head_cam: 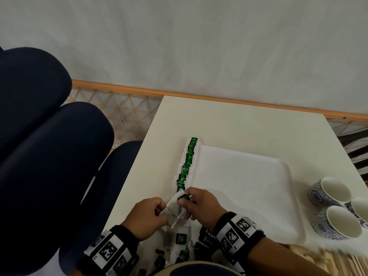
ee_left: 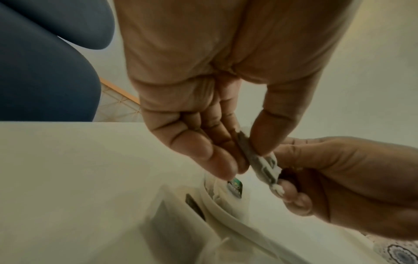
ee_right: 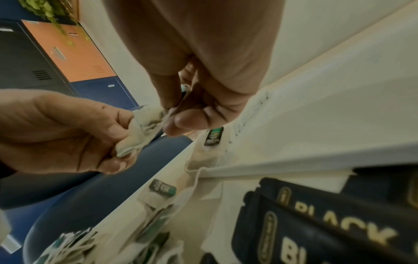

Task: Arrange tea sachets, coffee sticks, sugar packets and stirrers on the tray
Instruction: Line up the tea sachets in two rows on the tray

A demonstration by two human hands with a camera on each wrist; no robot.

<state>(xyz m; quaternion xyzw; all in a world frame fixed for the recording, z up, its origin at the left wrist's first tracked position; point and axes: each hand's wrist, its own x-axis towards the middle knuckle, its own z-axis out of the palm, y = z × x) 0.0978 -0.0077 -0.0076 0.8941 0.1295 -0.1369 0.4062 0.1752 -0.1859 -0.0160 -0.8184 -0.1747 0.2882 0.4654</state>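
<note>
Tea sachet (head_cam: pixel 177 206) being pinched between both my hands above the desk's (head_cam: pixel 249 124) near-left part.

I am holding it with left hand (head_cam: pixel 148 217) fingers (ee_left: pixel 217 157) and right hand (head_cam: pixel 201 206) fingers (ee_right: pixel 181 123) curled on it, just beyond the sachet row (head_cam: pixel 187 164) lining the white tray's (head_cam: pixel 249 188) left rim.

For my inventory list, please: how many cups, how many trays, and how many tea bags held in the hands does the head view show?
Cups: 3
Tray: 1
Tea bag pinched between the left hand and the right hand: 1
Total: 5
The row of tea bags along the tray's edge is too blurred to count.
</note>
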